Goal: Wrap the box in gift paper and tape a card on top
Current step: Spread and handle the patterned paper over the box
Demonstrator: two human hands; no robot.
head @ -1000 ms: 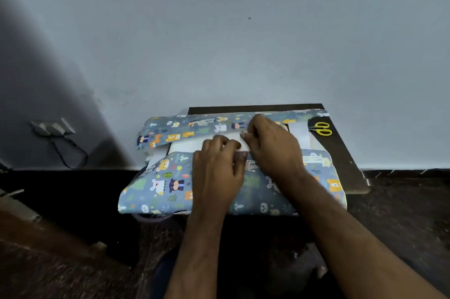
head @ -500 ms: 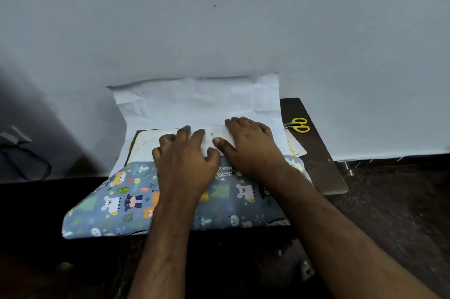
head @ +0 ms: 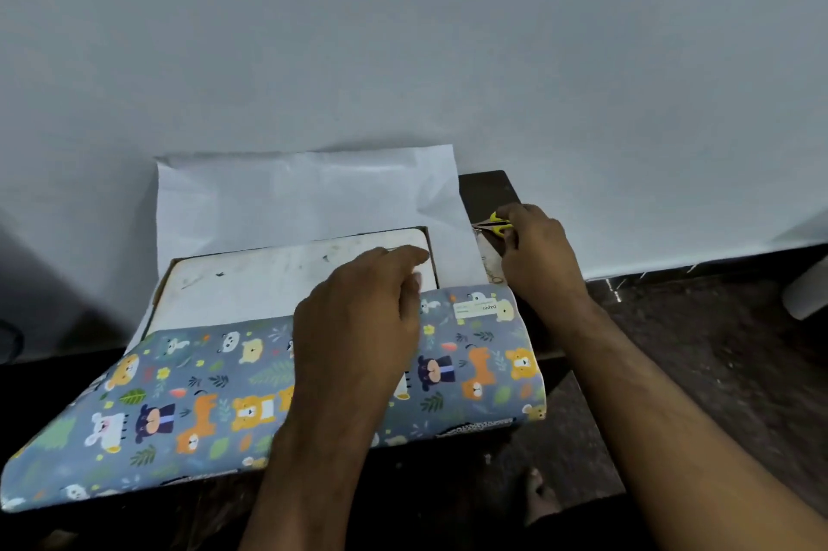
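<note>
We see a dim, bluish scene with soft, flat light that seems to fall from above, though we cannot place its source. The wall (head: 403, 35) darkens into shadow at the left edge. The floor (head: 717, 348) is near black and grainy. Wide-angle bending curves the gift paper (head: 201, 398) edges. The right hand (head: 537, 254) looks slightly blurred.

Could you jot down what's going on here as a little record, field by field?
Box: white top showing, near half under paper
Gift paper: animal-print flap folded over near side; white back leaning on the wall
Left hand: pressing the flap onto the box
Right hand: at the yellow scissors; grip not clear
Table: dark, against the wall
Card: not clear
</note>
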